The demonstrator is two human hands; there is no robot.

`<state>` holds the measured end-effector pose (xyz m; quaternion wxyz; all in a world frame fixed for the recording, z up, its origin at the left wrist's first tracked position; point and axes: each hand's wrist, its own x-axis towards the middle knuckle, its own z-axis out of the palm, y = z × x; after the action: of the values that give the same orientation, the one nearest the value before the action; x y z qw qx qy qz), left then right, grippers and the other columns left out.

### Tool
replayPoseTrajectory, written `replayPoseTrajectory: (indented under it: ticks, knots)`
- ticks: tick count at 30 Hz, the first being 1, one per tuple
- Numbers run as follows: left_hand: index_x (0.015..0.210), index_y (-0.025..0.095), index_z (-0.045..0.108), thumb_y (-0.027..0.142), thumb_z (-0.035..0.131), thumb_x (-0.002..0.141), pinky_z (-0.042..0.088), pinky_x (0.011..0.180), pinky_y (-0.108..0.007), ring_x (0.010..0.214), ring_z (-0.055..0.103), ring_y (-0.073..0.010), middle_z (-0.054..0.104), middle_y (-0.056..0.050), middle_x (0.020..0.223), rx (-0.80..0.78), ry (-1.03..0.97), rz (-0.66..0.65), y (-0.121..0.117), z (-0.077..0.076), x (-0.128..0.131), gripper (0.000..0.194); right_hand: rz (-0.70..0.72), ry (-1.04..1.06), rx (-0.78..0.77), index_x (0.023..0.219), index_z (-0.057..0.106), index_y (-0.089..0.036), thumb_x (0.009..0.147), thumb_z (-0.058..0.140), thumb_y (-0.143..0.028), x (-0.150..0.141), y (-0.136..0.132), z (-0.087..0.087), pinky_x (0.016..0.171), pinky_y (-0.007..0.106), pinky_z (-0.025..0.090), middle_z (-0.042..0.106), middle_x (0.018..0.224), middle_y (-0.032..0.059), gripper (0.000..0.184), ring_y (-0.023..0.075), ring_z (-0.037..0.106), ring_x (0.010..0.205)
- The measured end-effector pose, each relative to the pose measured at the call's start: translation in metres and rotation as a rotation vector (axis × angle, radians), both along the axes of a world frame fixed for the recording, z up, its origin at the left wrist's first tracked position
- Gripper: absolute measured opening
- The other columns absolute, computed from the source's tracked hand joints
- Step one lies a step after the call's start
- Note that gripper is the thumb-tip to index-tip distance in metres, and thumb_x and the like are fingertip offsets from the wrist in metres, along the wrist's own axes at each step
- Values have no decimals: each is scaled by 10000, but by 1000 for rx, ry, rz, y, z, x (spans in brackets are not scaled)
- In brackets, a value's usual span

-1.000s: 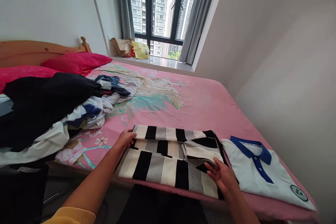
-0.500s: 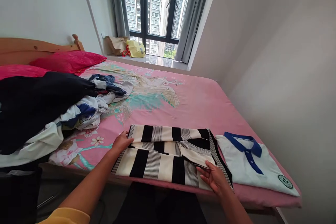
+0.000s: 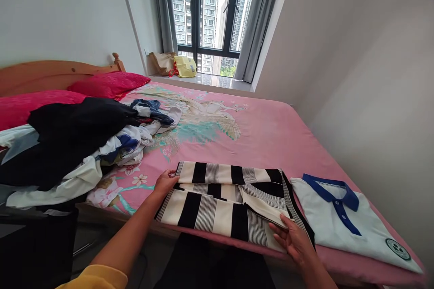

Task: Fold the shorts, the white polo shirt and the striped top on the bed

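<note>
A black and cream striped shirt (image 3: 217,215), its two sides folded inward, lies flat along the front edge of the bed. My left hand (image 3: 166,183) grips its left end, thumb on top and the other fingers partly hidden by the cloth. At the lower right my right hand (image 3: 291,237) pinches the shirt near its black-trimmed collar opening, the thumb over the pale fabric. To the right of it lies a folded white polo shirt (image 3: 325,221) with a blue collar and a round dark badge.
Heaped clothes (image 3: 91,140), black, white and denim, cover the bed's left side beside red pillows (image 3: 111,84). A pink floral sheet (image 3: 264,135) spreads over the bed. Paper and yellow bags (image 3: 185,67) stand on the windowsill. A wall (image 3: 373,99) runs along the right.
The view has turned slightly left, so everything sits farther right in the picture. Both hands stay at the same places on the striped shirt, and its folds look unchanged.
</note>
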<state>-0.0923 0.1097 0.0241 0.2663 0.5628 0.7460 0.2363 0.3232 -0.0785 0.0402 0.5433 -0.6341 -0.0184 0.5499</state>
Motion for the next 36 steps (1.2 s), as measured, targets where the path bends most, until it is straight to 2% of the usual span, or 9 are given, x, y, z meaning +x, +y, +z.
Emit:
replayPoseTrajectory:
  ticks: [6, 11, 15, 18, 22, 25, 28, 31, 36]
  knots:
    - [1040, 188, 628, 342, 626, 681, 483, 667, -254, 769, 661, -194, 693, -25, 804, 23, 57, -28, -5, 5, -4, 391, 70, -8, 1, 936, 493, -202, 738, 686, -213, 1, -2, -4, 410, 212, 518, 659, 784, -11, 277, 185, 700, 657]
    - [1126, 125, 569, 284, 556, 738, 393, 979, -414, 1097, 545, -289, 620, -139, 1081, 242, 173, -119, -19, 25, 21, 419, 184, -53, -18, 924, 496, -176, 793, 650, -324, 3, -2, -3, 384, 194, 479, 655, 764, 9, 250, 172, 690, 631]
    - [1195, 211, 536, 345, 583, 762, 330, 1077, -372, 1226, 460, -234, 544, -77, 1274, 536, 167, -541, -57, 33, 93, 455, 139, -7, 2, 992, 499, -170, 841, 589, -321, 3, 1, 7, 388, 204, 488, 683, 816, 35, 232, 162, 685, 621]
    - [1333, 256, 426, 298, 683, 660, 255, 1119, -461, 1342, 325, -279, 395, -67, 1447, 608, 200, -847, -96, 28, 166, 722, 127, 68, 64, 1026, 491, -162, 843, 581, -296, -2, 6, 19, 409, 216, 504, 702, 920, 77, 244, 158, 684, 629]
    - [1360, 221, 413, 239, 671, 654, 175, 1123, -538, 1374, 265, -313, 344, -112, 1480, 610, 155, -846, -113, 22, 249, 751, 152, 85, 165, 1053, 499, -142, 836, 578, -295, -9, 16, 40, 433, 227, 512, 705, 938, 105, 278, 158, 678, 622]
    - [1227, 225, 569, 175, 548, 741, 216, 1109, -507, 1241, 474, -279, 565, -100, 1307, 408, -6, -734, -93, 30, 280, 489, 226, 24, 297, 1104, 518, -125, 837, 568, -358, -6, 21, 49, 488, 235, 520, 697, 968, 121, 357, 172, 681, 699]
    - [1081, 247, 665, 154, 428, 779, 421, 969, -370, 1021, 623, -217, 700, -35, 1086, 210, -184, -711, -65, 50, 283, 394, 386, -234, 500, 1124, 571, -128, 893, 431, -417, 8, 21, 47, 776, 344, 535, 672, 1064, 123, 396, 213, 642, 964]
    - [1080, 238, 674, 176, 397, 774, 483, 816, -273, 960, 633, -198, 713, 5, 1043, 126, -322, -728, -44, 72, 276, 416, 613, -773, 583, 1134, 612, -165, 899, 378, -319, 20, 27, 37, 1032, 423, 365, 618, 1196, 96, 367, 221, 540, 1136]
    - [1022, 255, 705, 217, 404, 769, 471, 841, -275, 987, 615, -213, 705, 15, 1037, 105, -261, -815, -34, 91, 275, 394, 1073, -1280, 574, 1360, 435, -179, 855, 414, -244, 14, 78, 23, 1133, 416, 156, 443, 1412, 59, 509, 255, 343, 1316]
